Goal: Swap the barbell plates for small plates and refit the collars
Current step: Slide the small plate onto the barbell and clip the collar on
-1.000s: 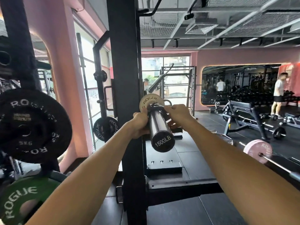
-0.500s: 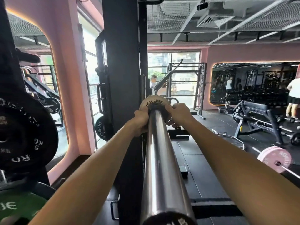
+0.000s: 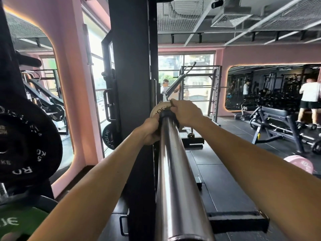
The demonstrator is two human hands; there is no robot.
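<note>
The chrome barbell sleeve (image 3: 175,180) runs away from me up the middle of the view. At its far end sits a small tan Rogue plate (image 3: 159,109), pressed against the rack side. A black collar (image 3: 165,115) wraps the sleeve right in front of that plate. My left hand (image 3: 150,130) grips the collar from the left and below. My right hand (image 3: 185,112) closes over it from the right and top, fingers on its lever near the plate's rim. Most of the collar is hidden under my fingers.
A black rack upright (image 3: 133,84) stands just left of the sleeve. Stored plates hang at the left: a black 5 kg plate (image 3: 26,145) and a green plate (image 3: 19,221) below. A pink-plated barbell (image 3: 299,165) lies on the floor at right. A person (image 3: 311,100) stands by a bench far right.
My head has come closer and lower along the sleeve, so the bar end has left the view. My right hand has shifted up over the collar's top; both hands stay on it.
</note>
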